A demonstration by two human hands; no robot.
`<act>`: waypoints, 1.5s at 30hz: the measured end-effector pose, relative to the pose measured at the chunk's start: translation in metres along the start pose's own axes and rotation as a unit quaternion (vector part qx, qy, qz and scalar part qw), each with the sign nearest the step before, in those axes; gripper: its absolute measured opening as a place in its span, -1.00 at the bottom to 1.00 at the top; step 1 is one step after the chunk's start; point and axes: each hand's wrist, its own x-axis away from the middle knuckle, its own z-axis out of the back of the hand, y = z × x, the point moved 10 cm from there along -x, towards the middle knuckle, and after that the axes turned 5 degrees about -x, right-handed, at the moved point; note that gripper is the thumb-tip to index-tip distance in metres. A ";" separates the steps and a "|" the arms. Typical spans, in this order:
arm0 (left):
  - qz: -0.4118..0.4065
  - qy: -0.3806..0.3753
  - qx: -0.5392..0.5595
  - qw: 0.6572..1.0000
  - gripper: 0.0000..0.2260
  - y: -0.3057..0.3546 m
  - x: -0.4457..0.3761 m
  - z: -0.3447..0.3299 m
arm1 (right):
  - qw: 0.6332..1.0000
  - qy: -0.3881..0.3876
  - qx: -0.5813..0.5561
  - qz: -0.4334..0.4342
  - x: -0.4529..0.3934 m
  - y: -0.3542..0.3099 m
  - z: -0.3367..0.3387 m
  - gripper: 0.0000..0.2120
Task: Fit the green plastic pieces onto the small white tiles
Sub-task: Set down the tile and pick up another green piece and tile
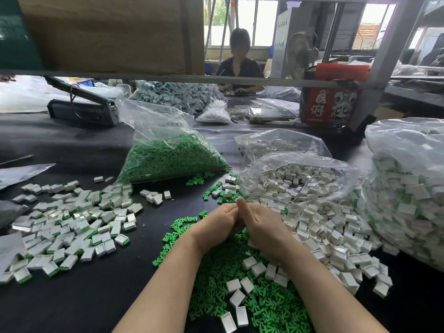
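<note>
Two hands meet over the black desk (96, 296); the left hand (213, 227) and right hand (262, 227) are pressed together with fingers curled inward; what their grip pinches, I cannot tell. Under the wrists lies a loose heap of green plastic pieces (240, 306), small and branched, too many to count; about ten small white tiles (233, 285), shallow rectangular trays, lie on it. One clear bag of green pieces (173, 157) sits behind; three clear bags of white tiles (300, 179) stand to the right; a spread of fitted tiles (72, 227), white with green edges, lies left.

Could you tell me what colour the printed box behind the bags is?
The box is red, seen in the head view.
</note>
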 end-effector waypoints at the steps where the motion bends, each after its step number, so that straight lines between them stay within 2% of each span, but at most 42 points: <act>1: 0.000 -0.004 0.002 1.000 -0.67 0.000 0.000 -0.001 | 1.000 0.000 0.028 0.003 0.000 -0.001 0.000 -0.21; 3: 0.001 -0.001 0.006 1.000 -0.65 0.001 0.001 -0.001 | 0.998 0.007 0.067 0.008 0.000 -0.001 0.000 -0.16; 7: -0.016 0.007 -0.003 1.000 -0.71 0.005 0.002 0.003 | 0.994 0.018 0.103 0.014 0.001 -0.006 0.002 -0.26; 9: -0.035 0.014 -0.007 0.999 -0.75 0.008 0.001 0.008 | 0.996 0.010 0.083 0.009 0.001 -0.005 0.001 -0.32; 12: -0.077 0.052 -0.035 0.995 -0.75 0.019 0.001 0.021 | 0.998 0.028 -0.060 -0.010 -0.002 -0.004 0.008 -0.44; 15: -0.116 0.103 -0.064 0.986 -0.75 0.030 0.005 0.034 | 0.973 0.059 -0.219 -0.047 -0.006 0.002 0.016 -0.35; 19: -0.142 0.107 -0.003 0.984 -0.75 0.044 0.012 0.035 | 0.938 0.074 -0.325 -0.098 -0.004 0.011 0.019 -0.34; 25: -0.136 0.120 -0.021 0.983 -0.76 0.044 0.011 0.031 | 0.894 -0.032 -0.432 -0.112 -0.004 0.004 -0.001 -0.28; 29: -0.140 0.104 -0.023 0.984 -0.77 0.048 0.011 0.024 | 0.886 -0.051 -0.450 -0.100 -0.004 0.001 -0.008 -0.31; 32: -0.136 0.108 -0.020 0.985 -0.83 0.048 0.010 0.025 | 0.874 -0.051 -0.474 -0.096 -0.004 0.000 -0.009 -0.41; 39: -0.131 0.202 -0.028 0.970 -0.95 0.058 0.016 0.040 | 0.866 -0.047 -0.492 -0.081 -0.006 0.001 -0.007 -0.46; 45: -0.095 0.229 -0.007 0.969 -0.89 0.056 0.015 0.040 | 0.872 -0.035 -0.482 -0.077 -0.009 0.004 -0.006 -0.44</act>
